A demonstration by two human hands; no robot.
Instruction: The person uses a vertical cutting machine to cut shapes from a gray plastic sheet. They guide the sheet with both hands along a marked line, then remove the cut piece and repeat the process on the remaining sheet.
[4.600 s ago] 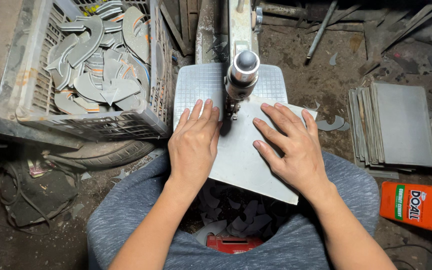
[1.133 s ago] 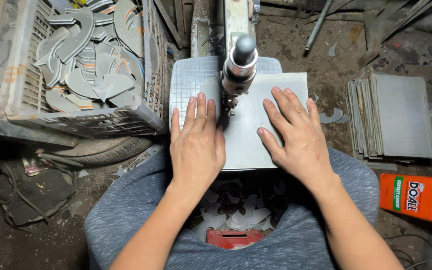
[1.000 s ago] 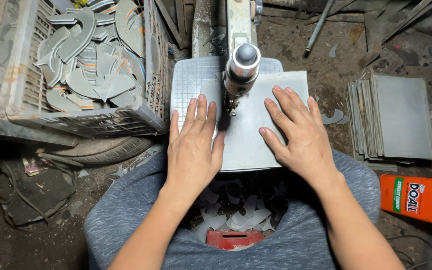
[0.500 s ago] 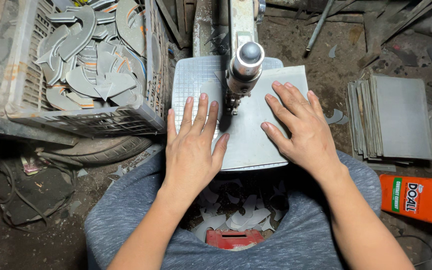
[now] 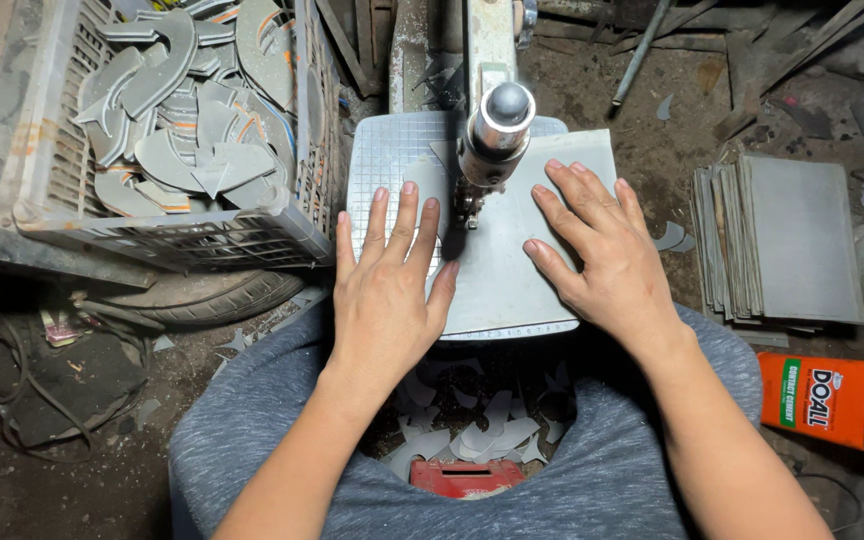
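Observation:
A flat grey sheet [image 5: 512,262] lies on the small gridded machine table [image 5: 382,150], under the machine's metal head [image 5: 494,128] and its needle-like blade. My left hand [image 5: 387,275] lies flat, fingers spread, on the sheet's left side, just left of the blade. My right hand [image 5: 597,248] presses flat on the sheet's right side. Both palms hold the sheet down; neither grips anything.
A grey plastic crate [image 5: 152,235] of curved grey cut pieces stands at the left. A stack of grey sheets [image 5: 782,240] lies at the right, an orange can [image 5: 817,398] below it. Grey offcuts [image 5: 472,430] and a red box lie between my knees. A tyre [image 5: 202,295] lies under the crate.
The sheet has been turned from skewed to square and pushed away from me under the machine head. Both hands moved forward with it, still flat on it.

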